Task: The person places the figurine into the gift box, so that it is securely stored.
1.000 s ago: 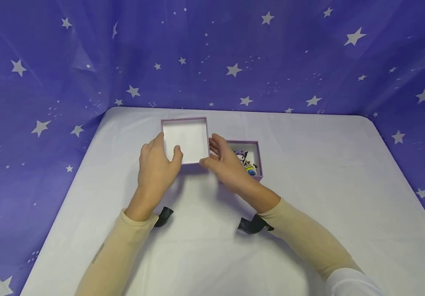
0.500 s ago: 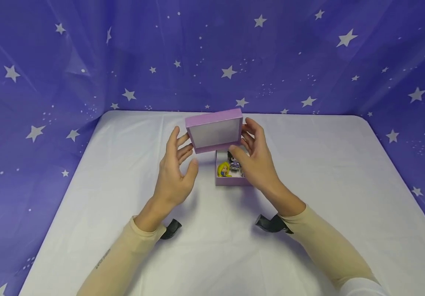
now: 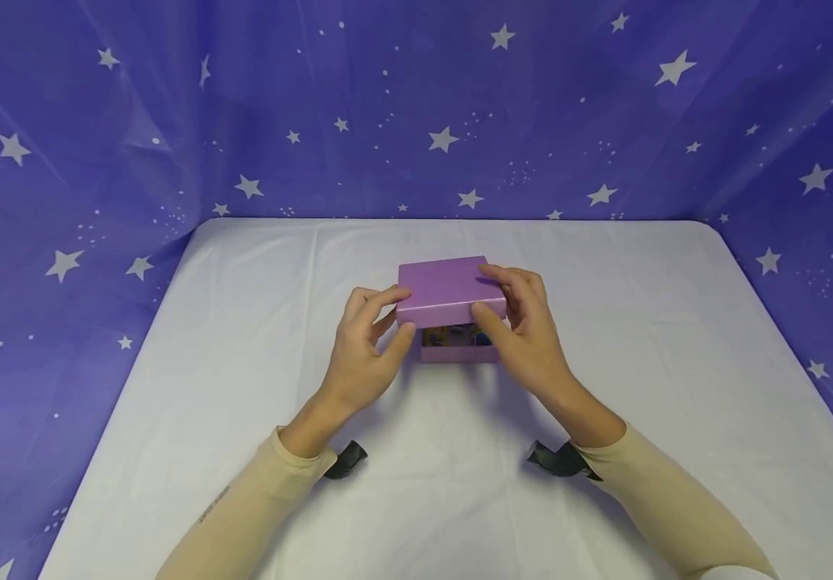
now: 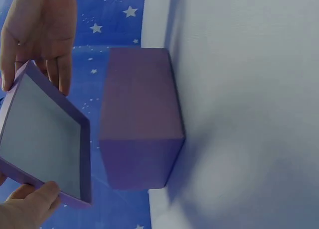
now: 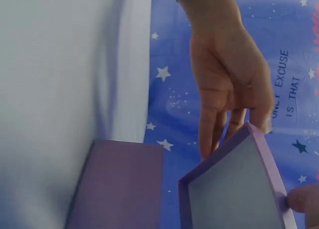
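Note:
A purple box lid (image 3: 449,286), its pale inside facing down, hangs tilted above a purple box (image 3: 460,354). My left hand (image 3: 362,358) holds the lid's left edge, fingers on its top and side, and the thumb (image 4: 47,191) shows at the rim in the left wrist view. On the lid's right side my right hand (image 3: 536,342) grips it, thumb at the front and fingers over the top. Through the gap under the lid, yellow and dark bits of small figurines (image 3: 437,335) show inside the box; most of them are hidden.
A white cloth (image 3: 641,338) covers the table, whose far edge meets a blue star-printed curtain (image 3: 358,97). Black wrist mounts (image 3: 347,459) hang below both sleeve cuffs.
Both hands have carried the lid rightward over the box of figurines. It has turned from inside up to inside down and lowered, covering most of the opening.

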The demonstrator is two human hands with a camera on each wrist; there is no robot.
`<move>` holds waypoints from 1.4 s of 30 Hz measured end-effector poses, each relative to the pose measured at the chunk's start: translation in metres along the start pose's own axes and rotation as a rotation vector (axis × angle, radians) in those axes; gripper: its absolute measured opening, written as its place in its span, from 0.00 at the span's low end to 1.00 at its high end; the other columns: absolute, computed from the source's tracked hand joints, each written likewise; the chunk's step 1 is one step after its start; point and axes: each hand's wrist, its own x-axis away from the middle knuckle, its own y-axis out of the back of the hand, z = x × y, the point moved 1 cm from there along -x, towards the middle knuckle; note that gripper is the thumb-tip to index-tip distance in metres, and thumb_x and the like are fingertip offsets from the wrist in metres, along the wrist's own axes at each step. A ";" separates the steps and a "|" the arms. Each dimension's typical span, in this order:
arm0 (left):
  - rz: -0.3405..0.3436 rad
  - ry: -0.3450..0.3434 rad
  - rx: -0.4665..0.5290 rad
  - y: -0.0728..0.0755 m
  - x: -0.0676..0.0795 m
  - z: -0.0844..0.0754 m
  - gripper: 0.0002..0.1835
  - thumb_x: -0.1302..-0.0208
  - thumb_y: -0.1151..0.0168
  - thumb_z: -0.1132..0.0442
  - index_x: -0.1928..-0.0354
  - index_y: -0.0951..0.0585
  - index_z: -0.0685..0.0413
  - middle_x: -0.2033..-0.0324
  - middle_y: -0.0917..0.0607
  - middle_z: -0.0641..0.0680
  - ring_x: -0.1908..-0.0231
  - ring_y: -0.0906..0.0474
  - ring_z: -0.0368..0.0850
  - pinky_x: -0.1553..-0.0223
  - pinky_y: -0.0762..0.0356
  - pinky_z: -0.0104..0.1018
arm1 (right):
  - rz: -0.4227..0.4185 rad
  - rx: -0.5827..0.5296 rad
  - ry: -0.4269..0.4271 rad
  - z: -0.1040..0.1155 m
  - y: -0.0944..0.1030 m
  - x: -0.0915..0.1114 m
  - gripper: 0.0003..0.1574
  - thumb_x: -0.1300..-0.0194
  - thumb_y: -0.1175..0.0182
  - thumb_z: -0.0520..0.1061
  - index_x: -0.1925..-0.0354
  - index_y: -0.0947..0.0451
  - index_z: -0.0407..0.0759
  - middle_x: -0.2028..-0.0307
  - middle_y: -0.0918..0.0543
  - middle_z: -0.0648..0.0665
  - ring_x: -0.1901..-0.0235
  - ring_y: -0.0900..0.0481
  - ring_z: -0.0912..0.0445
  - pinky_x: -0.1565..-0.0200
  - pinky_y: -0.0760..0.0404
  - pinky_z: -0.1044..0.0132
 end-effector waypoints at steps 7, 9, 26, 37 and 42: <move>0.005 -0.032 -0.129 -0.005 0.006 0.037 0.20 0.43 0.32 0.75 0.47 0.20 0.67 0.54 0.26 0.61 0.38 0.30 0.55 0.41 0.26 0.39 | -0.035 0.116 -0.002 -0.038 0.011 0.010 0.22 0.38 0.35 0.33 0.45 0.24 0.34 0.39 0.35 0.38 0.36 0.32 0.49 0.34 0.36 0.66; 0.011 -0.036 -0.204 -0.005 0.007 0.045 0.20 0.46 0.29 0.73 0.48 0.18 0.63 0.53 0.23 0.57 0.40 0.27 0.50 0.43 0.25 0.37 | -0.033 0.152 -0.018 -0.043 0.013 0.013 0.22 0.40 0.33 0.33 0.46 0.22 0.35 0.39 0.33 0.40 0.37 0.31 0.49 0.36 0.34 0.67; 0.132 0.043 -0.308 -0.008 0.015 0.062 0.21 0.49 0.28 0.76 0.51 0.19 0.64 0.57 0.25 0.55 0.51 0.21 0.45 0.47 0.25 0.26 | 0.009 0.273 -0.026 -0.060 0.017 0.020 0.19 0.47 0.29 0.30 0.55 0.17 0.36 0.43 0.28 0.40 0.41 0.27 0.49 0.42 0.26 0.67; 0.197 0.061 -0.390 -0.009 0.016 0.061 0.19 0.46 0.29 0.74 0.50 0.18 0.63 0.58 0.24 0.53 0.54 0.23 0.42 0.48 0.25 0.26 | 0.047 0.294 -0.026 -0.068 0.019 0.024 0.30 0.49 0.29 0.29 0.46 0.23 0.27 0.44 0.27 0.35 0.42 0.26 0.43 0.45 0.23 0.60; 0.244 0.081 -0.419 -0.008 0.017 0.061 0.19 0.44 0.31 0.73 0.49 0.19 0.63 0.55 0.24 0.54 0.54 0.24 0.42 0.49 0.24 0.26 | 0.092 0.393 -0.031 -0.068 0.019 0.023 0.30 0.47 0.29 0.32 0.45 0.24 0.29 0.43 0.27 0.37 0.41 0.27 0.46 0.45 0.24 0.64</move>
